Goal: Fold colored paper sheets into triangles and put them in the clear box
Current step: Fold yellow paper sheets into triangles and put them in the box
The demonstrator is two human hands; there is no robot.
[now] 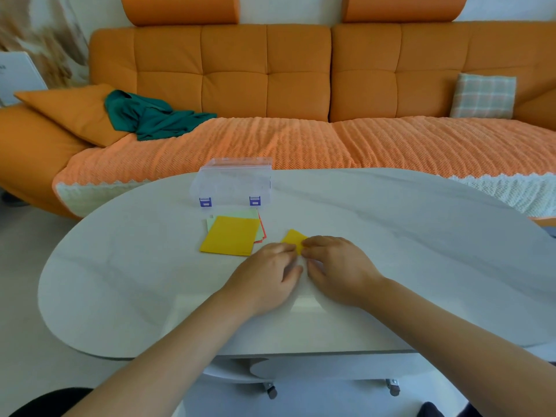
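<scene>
One small yellow paper piece [294,238] is mid-fold on the white oval tabletop [391,236], at the fingertips of both hands. No triangle shows yet inside the clear plastic box with purple latches [233,182], which stands beyond the hands and to their left. Nearer them, a stack of coloured sheets [230,235], yellow on top, waits unfolded, so most of the work seems left. With nearly straight fingers the left hand [267,275] presses the piece, while the right hand [334,266] appears to pinch its edge with bent fingers.
</scene>
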